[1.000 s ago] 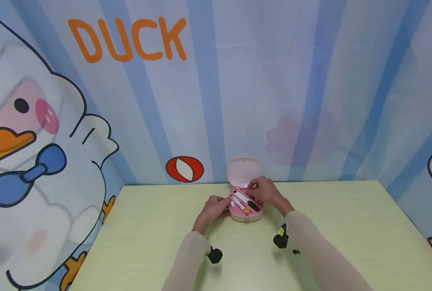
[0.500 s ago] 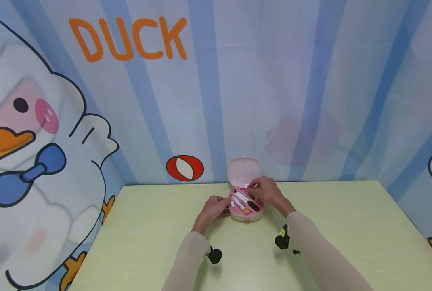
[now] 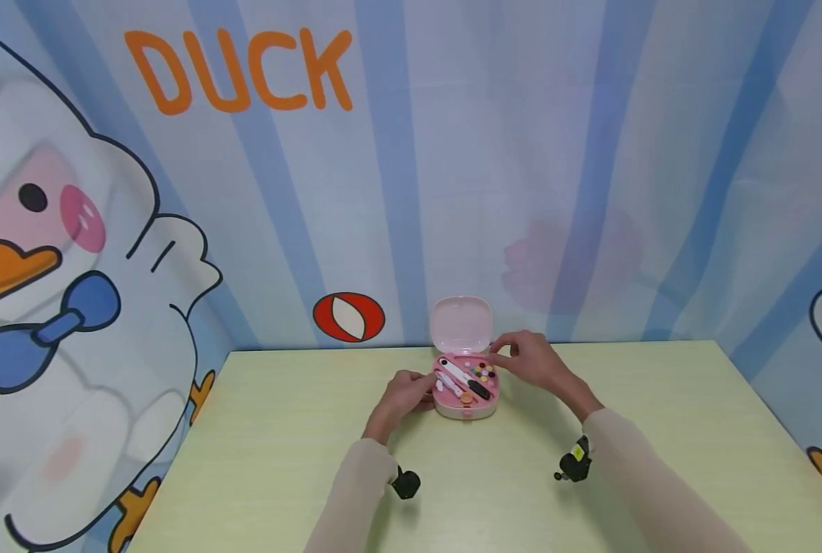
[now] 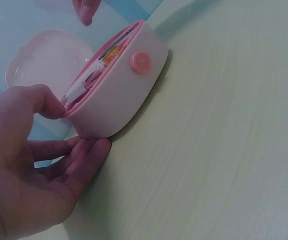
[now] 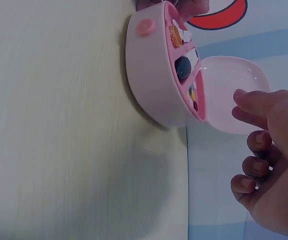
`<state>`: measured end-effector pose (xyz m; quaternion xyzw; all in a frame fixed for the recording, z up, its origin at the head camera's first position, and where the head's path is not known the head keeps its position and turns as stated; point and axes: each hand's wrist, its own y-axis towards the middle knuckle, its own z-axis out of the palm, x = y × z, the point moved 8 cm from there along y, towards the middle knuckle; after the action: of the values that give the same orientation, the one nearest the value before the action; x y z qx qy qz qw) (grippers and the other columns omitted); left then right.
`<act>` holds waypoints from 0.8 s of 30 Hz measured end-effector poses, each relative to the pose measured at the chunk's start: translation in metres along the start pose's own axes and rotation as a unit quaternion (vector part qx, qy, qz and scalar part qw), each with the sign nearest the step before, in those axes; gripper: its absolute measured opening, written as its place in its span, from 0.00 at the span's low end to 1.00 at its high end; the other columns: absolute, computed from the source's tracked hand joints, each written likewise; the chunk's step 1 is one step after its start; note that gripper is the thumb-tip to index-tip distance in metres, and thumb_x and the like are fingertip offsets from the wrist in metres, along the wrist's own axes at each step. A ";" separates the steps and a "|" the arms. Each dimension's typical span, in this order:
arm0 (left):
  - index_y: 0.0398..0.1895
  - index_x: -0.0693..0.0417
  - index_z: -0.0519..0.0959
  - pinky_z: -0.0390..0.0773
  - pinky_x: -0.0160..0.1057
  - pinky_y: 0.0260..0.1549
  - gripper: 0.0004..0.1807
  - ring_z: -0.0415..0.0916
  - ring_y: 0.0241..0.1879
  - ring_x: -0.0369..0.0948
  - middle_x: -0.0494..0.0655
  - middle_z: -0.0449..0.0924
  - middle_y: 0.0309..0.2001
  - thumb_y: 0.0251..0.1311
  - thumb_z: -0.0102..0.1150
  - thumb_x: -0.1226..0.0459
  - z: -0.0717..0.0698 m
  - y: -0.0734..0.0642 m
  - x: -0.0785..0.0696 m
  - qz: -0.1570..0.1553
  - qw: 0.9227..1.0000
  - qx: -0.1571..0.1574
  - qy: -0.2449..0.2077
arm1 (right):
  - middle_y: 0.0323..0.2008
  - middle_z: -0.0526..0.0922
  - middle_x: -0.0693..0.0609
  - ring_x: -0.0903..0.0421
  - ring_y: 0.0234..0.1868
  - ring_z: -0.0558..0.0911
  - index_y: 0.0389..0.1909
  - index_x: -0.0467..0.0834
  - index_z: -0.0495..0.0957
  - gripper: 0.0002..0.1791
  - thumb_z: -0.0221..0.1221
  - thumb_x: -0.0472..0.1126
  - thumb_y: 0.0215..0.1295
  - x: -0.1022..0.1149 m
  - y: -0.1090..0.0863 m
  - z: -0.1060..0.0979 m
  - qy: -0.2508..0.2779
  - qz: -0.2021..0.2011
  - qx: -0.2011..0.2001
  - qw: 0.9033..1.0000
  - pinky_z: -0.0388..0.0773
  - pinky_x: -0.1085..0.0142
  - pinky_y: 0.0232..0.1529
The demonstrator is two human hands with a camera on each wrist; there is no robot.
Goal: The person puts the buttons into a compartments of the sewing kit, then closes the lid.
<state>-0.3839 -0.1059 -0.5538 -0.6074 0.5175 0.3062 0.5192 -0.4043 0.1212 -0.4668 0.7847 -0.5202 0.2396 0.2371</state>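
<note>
A pink-and-white sewing box [image 3: 466, 413] stands near the table's back edge, its hinged lid [image 3: 462, 324] raised. My left hand [image 3: 404, 395] grips the box's left side; in the left wrist view its thumb is on the rim and its fingers lie low against the wall. Inside are a white tool with a black handle [image 3: 479, 390], an orange round piece [image 3: 466, 398] and several small coloured buttons [image 3: 483, 372]. Just off the box's back right corner, my right hand [image 3: 531, 359] has its thumb and forefinger near each other. The right wrist view shows nothing between them.
The pale yellow table [image 3: 280, 445] ends at a blue striped backdrop [image 3: 452, 153] with duck drawings, close behind the raised lid. Black wrist cameras hang below both forearms, the right one [image 3: 575, 461] near a small dark piece [image 3: 558, 476].
My right hand has come out from over the box and moved right, uncovering the coloured buttons. The left hand keeps its grip on the box. The head view has shifted slightly.
</note>
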 end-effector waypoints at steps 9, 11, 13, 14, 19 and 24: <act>0.60 0.68 0.77 0.86 0.38 0.45 0.26 0.83 0.39 0.43 0.53 0.83 0.44 0.74 0.57 0.53 0.001 0.002 0.000 0.004 1.000 -0.002 0.001 | 0.19 0.68 0.56 0.58 0.22 0.65 0.46 0.41 0.87 0.12 0.67 0.44 0.69 -0.012 -0.044 -0.019 -0.002 -0.031 0.000 1.000 0.62 0.65 0.24; 0.60 0.68 0.77 0.86 0.38 0.45 0.26 0.83 0.39 0.43 0.53 0.84 0.44 0.74 0.57 0.53 0.000 0.001 0.000 0.003 1.000 -0.001 0.002 | 0.19 0.68 0.57 0.59 0.21 0.65 0.46 0.42 0.87 0.12 0.68 0.45 0.69 -0.016 -0.055 -0.019 -0.003 -0.033 0.002 0.999 0.62 0.66 0.25; 0.60 0.68 0.77 0.86 0.37 0.45 0.26 0.83 0.39 0.42 0.53 0.84 0.44 0.74 0.57 0.53 0.000 0.000 -0.001 0.003 1.000 0.000 0.006 | 0.19 0.67 0.58 0.60 0.21 0.64 0.47 0.42 0.87 0.12 0.68 0.44 0.69 -0.020 -0.066 -0.017 -0.004 -0.035 0.008 0.999 0.62 0.67 0.24; 0.60 0.68 0.77 0.86 0.37 0.45 0.26 0.83 0.38 0.42 0.53 0.84 0.44 0.74 0.57 0.53 0.000 0.000 -0.001 0.001 1.000 0.000 0.007 | 0.19 0.67 0.58 0.61 0.21 0.64 0.47 0.42 0.86 0.12 0.68 0.44 0.69 -0.022 -0.072 -0.016 -0.004 -0.035 0.013 0.999 0.61 0.67 0.24; 0.59 0.68 0.78 0.86 0.38 0.45 0.26 0.83 0.38 0.42 0.53 0.84 0.43 0.74 0.57 0.52 0.000 -0.001 -0.001 0.006 1.000 0.003 0.006 | 0.18 0.65 0.61 0.65 0.20 0.63 0.46 0.42 0.86 0.12 0.69 0.45 0.68 -0.031 -0.101 -0.009 0.005 -0.041 0.031 0.999 0.61 0.69 0.23; 0.58 0.68 0.78 0.86 0.38 0.45 0.25 0.83 0.38 0.42 0.53 0.84 0.42 0.74 0.57 0.53 0.001 -0.002 -0.003 0.006 1.000 0.003 0.006 | 0.17 0.63 0.63 0.67 0.20 0.61 0.45 0.45 0.87 0.11 0.69 0.47 0.67 -0.042 -0.129 -0.003 0.025 -0.041 0.039 0.998 0.61 0.70 0.23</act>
<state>-0.3826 -0.1039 -0.5512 -0.6046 0.5250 0.3042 0.5160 -0.2991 0.1971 -0.5066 0.8078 -0.4715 0.2693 0.2295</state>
